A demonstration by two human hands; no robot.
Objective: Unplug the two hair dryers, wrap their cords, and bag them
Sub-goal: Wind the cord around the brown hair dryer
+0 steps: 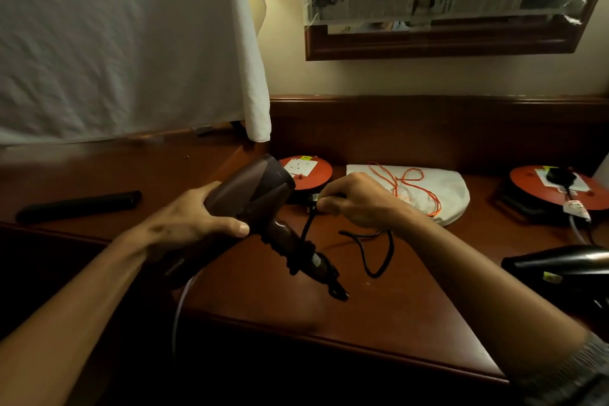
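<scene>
Head view, left to right: we see a white cloth (125, 39) hanging at upper left and a dark bar-shaped object (79, 206) lying on the wooden surface (379, 303). Our left hand (184, 224) is closed around the barrel of a dark brown hair dryer (257, 194), held above the surface. Its barrel's long axis runs from lower left up to the right, one end toward the wall; its handle slants down to the right, with black cord (379, 254) coiled round it. Our right hand (359, 201) pinches that cord near its plug, the rest looping onto the surface. Behind sit an orange cord reel (313, 171), a white drawstring bag (441, 191) lying flat, and a second orange reel (560, 188). A black hair dryer (560, 264) lies at the far right, pointing roughly left.
</scene>
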